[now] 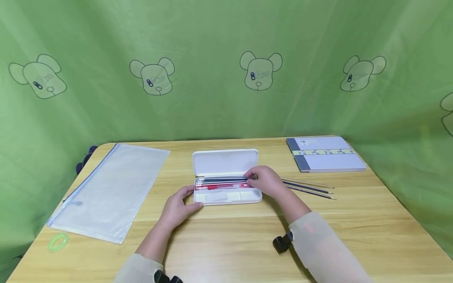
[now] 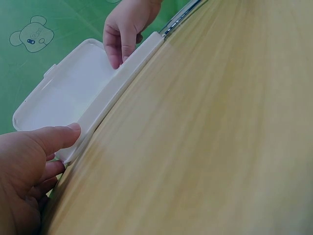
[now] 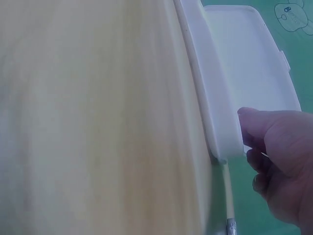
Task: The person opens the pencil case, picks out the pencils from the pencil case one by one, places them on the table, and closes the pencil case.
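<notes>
A white pencil case lies with its lid raised. Inside, dark pencils and a red pen lie lengthwise along the back; a pale block is in the front part. My left hand grips the case's left end, thumb on the front wall and fingers around the side. At the opposite end my right hand reaches over the wall, thumb and fingertips down among the pencils' ends; whether they pinch one is hidden. More slim pencils lie beyond the right hand.
A clear zip pouch spreads over the left side of the wooden table, with a pale green ring near its front corner. Back right is a grey-and-white notebook with a patterned band. A green curtain hangs behind.
</notes>
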